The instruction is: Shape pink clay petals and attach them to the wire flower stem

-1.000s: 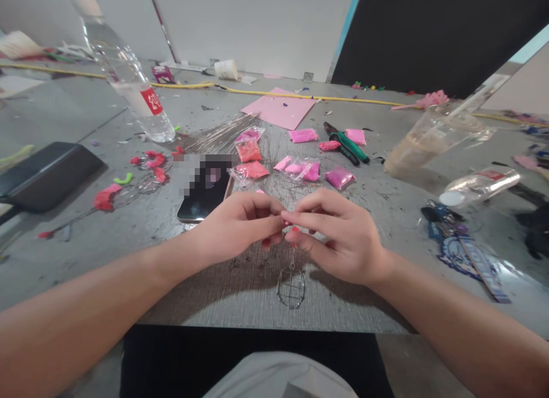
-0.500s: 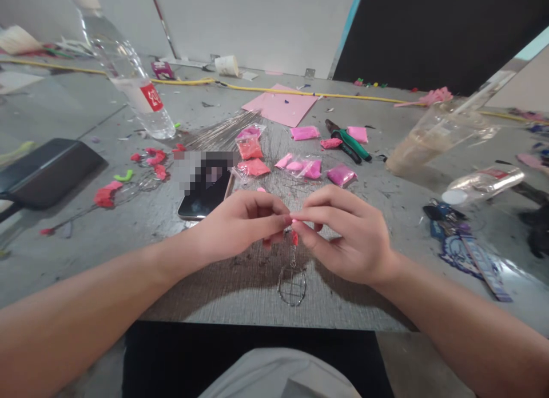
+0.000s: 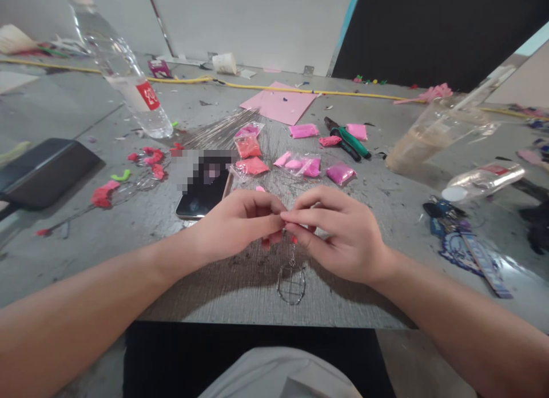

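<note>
Above the front of the table, my left hand and my right hand meet with their fingertips pinched together. Between them is a small piece of pink clay, now almost wholly covered by the fingers. Just beneath the right fingertips lies a small racket-like wire frame, a round loop with crossed wires and a twisted stem. A bit of red clay sits on its upper end, partly hidden by the right hand. A phone lies beside my left hand, beyond the wrist.
Bags of pink clay and orange clay lie beyond my hands, near green-handled pliers and thin wires. At left stand a water bottle and a black case; at right, a drink cup and keys.
My right fingertips have shifted slightly left over my left fingertips, covering the pink clay that showed between them. The wire frame stays where it was.
</note>
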A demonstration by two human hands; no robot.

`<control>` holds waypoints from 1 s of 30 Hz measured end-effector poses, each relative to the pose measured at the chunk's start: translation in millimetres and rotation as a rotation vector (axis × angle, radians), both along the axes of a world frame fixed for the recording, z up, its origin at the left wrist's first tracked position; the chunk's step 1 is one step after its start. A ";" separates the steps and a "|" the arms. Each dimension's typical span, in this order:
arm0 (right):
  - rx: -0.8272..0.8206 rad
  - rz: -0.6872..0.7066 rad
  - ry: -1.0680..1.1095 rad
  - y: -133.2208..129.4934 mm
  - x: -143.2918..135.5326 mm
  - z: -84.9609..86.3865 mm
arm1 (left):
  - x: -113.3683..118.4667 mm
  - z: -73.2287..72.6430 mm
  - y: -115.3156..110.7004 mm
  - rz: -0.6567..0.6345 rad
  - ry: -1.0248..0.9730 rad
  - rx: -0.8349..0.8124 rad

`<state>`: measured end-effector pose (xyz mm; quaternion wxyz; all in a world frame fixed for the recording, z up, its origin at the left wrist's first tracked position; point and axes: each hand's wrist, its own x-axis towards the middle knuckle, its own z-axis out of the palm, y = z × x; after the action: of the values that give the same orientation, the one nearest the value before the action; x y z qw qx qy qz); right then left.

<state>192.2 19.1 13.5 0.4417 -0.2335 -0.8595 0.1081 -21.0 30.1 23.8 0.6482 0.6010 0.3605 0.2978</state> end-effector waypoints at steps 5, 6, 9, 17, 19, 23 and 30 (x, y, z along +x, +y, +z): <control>-0.168 0.040 0.074 3.8 1.0 2.7 | -0.5 1.7 1.2 -0.030 -0.001 -0.005; -0.205 0.046 0.082 4.8 1.8 3.6 | -0.9 2.0 1.4 -0.041 0.002 -0.002; -0.319 0.079 0.078 7.7 4.4 7.2 | -2.3 2.4 1.2 -0.071 0.041 0.036; -0.659 0.122 0.061 6.8 6.0 12.8 | -4.8 4.8 -4.9 -0.085 0.264 0.442; -0.822 0.098 0.141 5.0 4.7 12.1 | -4.6 4.8 -5.7 -0.069 0.264 0.465; -1.199 0.149 0.318 1.5 2.0 12.0 | -3.9 3.1 -6.6 -0.038 0.270 0.531; -1.425 0.256 0.431 1.9 2.1 11.8 | -2.3 2.8 -7.9 0.003 0.280 0.672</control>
<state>194.3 21.0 25.2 0.3263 -0.3344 -0.4965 0.7315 -23.4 22.2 26.6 0.3583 0.8149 0.3287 0.3155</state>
